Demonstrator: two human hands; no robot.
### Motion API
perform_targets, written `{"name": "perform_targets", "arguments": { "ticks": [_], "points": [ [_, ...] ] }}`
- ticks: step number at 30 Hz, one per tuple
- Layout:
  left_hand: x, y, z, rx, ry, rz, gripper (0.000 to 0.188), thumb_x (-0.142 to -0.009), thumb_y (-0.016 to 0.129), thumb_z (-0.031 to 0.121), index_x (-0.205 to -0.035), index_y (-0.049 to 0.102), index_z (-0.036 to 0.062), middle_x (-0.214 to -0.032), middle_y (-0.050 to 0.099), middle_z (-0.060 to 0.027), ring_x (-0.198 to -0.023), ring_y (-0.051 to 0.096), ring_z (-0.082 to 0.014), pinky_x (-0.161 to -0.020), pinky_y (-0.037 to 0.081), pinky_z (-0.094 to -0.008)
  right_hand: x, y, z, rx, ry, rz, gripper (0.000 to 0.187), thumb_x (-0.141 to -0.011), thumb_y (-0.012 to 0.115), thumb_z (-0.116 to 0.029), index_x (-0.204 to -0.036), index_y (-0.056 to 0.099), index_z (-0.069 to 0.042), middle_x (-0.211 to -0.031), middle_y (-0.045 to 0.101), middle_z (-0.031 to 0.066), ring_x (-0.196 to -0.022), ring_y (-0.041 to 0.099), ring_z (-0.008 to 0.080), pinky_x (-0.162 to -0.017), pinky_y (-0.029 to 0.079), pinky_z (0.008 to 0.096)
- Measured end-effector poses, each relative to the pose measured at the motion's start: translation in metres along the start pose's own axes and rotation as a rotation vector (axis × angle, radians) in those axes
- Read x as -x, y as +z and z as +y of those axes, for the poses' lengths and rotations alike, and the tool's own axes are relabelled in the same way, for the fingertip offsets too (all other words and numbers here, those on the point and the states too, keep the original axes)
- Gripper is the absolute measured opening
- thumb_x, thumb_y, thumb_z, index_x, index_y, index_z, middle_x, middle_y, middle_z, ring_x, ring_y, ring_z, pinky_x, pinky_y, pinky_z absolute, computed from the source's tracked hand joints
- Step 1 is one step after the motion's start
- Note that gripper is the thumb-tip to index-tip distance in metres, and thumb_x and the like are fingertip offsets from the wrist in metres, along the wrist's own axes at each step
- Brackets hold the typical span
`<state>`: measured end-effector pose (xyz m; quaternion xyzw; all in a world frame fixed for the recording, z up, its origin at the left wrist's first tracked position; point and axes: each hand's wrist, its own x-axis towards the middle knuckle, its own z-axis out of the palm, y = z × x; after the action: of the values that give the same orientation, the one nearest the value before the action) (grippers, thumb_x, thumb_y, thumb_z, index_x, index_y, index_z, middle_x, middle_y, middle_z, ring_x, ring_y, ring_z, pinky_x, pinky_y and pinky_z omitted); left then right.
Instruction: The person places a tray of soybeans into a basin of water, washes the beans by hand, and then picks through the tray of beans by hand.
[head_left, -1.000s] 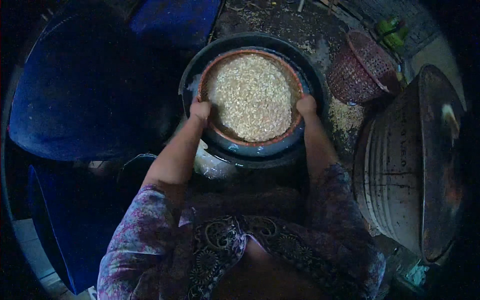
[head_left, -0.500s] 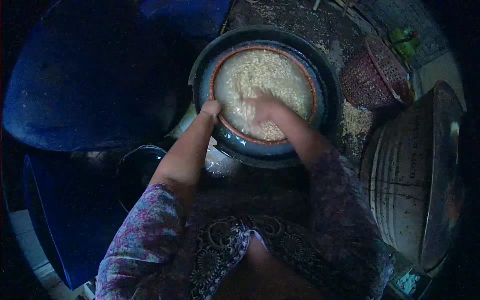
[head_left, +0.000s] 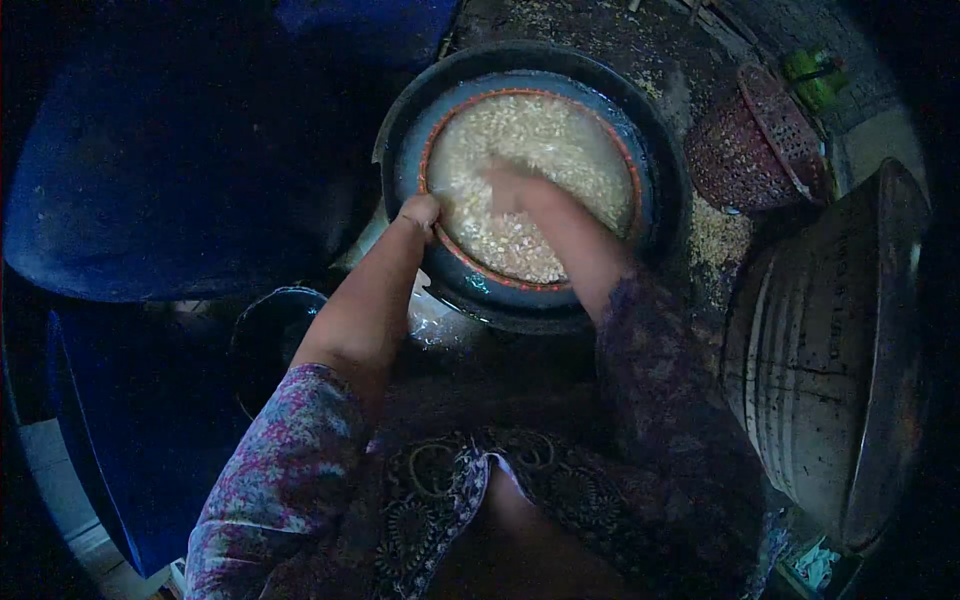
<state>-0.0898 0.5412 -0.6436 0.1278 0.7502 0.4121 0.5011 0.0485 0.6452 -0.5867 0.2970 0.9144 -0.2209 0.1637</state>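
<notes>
A round basket with an orange rim (head_left: 455,245) sits in a wide dark basin of water (head_left: 405,110). Pale bean-like pieces (head_left: 530,125) fill the basket under cloudy water. At the rim's left side, my left hand (head_left: 421,211) is closed around the edge. My right hand (head_left: 513,187) reaches into the middle of the beans from the right. Its fingers dip into the wet mass and are smeared by motion, so I cannot see whether they close on anything.
Big blue drums (head_left: 180,180) stand at the left, beside a dark bucket (head_left: 275,325). To the right are a reddish perforated basket (head_left: 745,150) and a large tilted tub (head_left: 810,350). Spilled beans (head_left: 718,240) lie on the ground between the basin and that tub.
My right hand has moved a little left and up through the beans, and their surface has shifted. My left hand keeps its hold on the rim.
</notes>
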Motion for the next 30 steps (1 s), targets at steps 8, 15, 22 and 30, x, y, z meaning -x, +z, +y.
{"name": "perform_targets", "arguments": {
  "ticks": [8, 15, 22, 30],
  "points": [
    [0.012, 0.012, 0.013, 0.006, -0.09, 0.044, 0.018, -0.052, 0.053, 0.006, -0.069, 0.056, 0.0027, -0.069, 0.055, -0.0141, -0.066, 0.055, -0.0252, -0.058, 0.044, -0.0313, 0.086, 0.008, 0.068, 0.224, 0.046, 0.001, 0.081, -0.044, 0.068, -0.016, -0.116, 0.031, -0.02, -0.12, 0.026, 0.0144, -0.107, 0.029, 0.0341, -0.085, 0.03, 0.0391],
    [-0.054, -0.024, -0.036, -0.926, 0.424, -0.199, 0.022, -0.053, 0.055, 0.008, -0.075, 0.056, 0.0041, -0.082, 0.055, -0.016, -0.078, 0.053, -0.0225, -0.062, 0.043, -0.0295, -0.025, -0.004, 0.047, -0.018, 0.126, 0.184, 0.07, -0.058, 0.058, -0.011, -0.119, 0.025, -0.016, -0.113, 0.033, 0.0218, -0.099, 0.038, 0.0343, -0.083, 0.034, 0.0347],
    [0.024, -0.002, 0.031, -1.539, 0.667, -0.23, 0.027, -0.051, 0.057, 0.008, -0.078, 0.056, 0.0049, -0.084, 0.055, -0.0134, -0.079, 0.053, -0.0234, -0.062, 0.043, -0.0301, 0.051, 0.047, 0.061, 0.147, -0.222, 0.024, 0.053, -0.06, 0.058, -0.026, -0.109, 0.041, -0.016, -0.12, 0.025, 0.0182, -0.099, 0.039, 0.0339, -0.081, 0.034, 0.0385],
    [0.005, -0.007, 0.017, -1.492, 0.804, -0.277, 0.023, -0.044, 0.059, 0.011, -0.066, 0.054, 0.0051, -0.067, 0.054, -0.0132, -0.065, 0.054, -0.0262, -0.055, 0.042, -0.0336, 0.009, -0.013, 0.07, 0.103, 0.232, 0.084, 0.041, -0.052, 0.06, -0.013, -0.092, 0.052, -0.003, -0.078, 0.054, 0.0176, -0.068, 0.054, 0.0279, -0.062, 0.043, 0.0347]
  ]
}}
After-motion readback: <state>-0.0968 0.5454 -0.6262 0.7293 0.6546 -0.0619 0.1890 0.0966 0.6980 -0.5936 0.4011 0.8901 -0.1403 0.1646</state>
